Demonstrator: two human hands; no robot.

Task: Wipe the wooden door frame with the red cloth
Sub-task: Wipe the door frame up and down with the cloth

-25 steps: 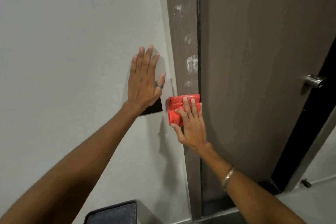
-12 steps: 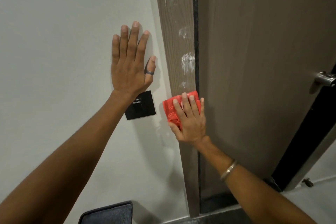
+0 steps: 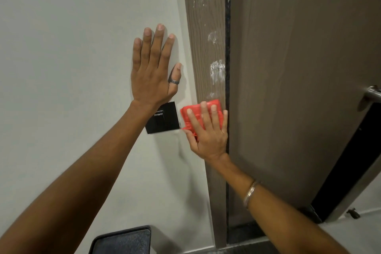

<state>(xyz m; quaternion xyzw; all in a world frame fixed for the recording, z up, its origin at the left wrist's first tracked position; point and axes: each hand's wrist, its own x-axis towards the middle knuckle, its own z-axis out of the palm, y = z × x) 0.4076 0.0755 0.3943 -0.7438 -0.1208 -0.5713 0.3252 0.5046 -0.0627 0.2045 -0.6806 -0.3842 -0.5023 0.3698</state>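
Note:
The wooden door frame (image 3: 204, 27) runs upright through the middle, brown with white smears at several heights. My right hand (image 3: 208, 132) presses a folded red cloth (image 3: 192, 114) flat against the frame, just below the lowest smear, fingers spread over it. My left hand (image 3: 153, 68) lies flat and open on the white wall to the left of the frame, a ring on its thumb. Its wrist covers the upper left corner of a black wall panel (image 3: 165, 119).
The brown door (image 3: 299, 68) stands to the right of the frame, with a metal handle (image 3: 373, 94) at the right edge. A dark rectangular object (image 3: 121, 241) sits at the bottom by the wall. Pale floor shows at bottom right.
My left hand has slid up the wall, uncovering the black panel. My right hand keeps the cloth on the frame near the same spot, just under the lowest smear.

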